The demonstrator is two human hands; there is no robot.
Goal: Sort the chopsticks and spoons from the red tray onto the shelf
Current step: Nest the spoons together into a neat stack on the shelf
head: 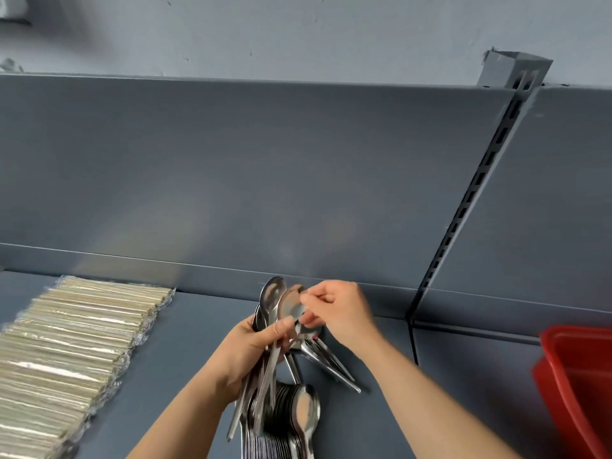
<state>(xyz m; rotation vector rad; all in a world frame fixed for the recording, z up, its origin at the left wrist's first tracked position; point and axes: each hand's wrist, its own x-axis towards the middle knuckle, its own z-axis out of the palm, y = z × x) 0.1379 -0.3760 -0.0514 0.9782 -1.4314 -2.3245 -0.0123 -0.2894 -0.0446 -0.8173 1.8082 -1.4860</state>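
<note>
1. A bundle of steel spoons [271, 294] is gripped by the left hand [246, 354], whose fingers are curled round the handles. The bowls point up toward the shelf's back panel and the handles point down toward the person.
2. 1 spoon [290, 308] at the top of the bundle is pinched at its bowl between the thumb and fingertips of the right hand [342, 313], the nearer hand to it.
3. Just below the right hand, a small fan of spoons [331, 362] is laid on the grey shelf [192, 342], with handles running toward the lower right.
4. The pinched spoon's long axis is judged to need turning to match that fan before it is laid down.
5. A nested row of spoons [299, 415] is seen nearer the person. Wrapped chopsticks [73, 342] are ranged at the left, and the red tray [583, 376] is set at the right.
</note>
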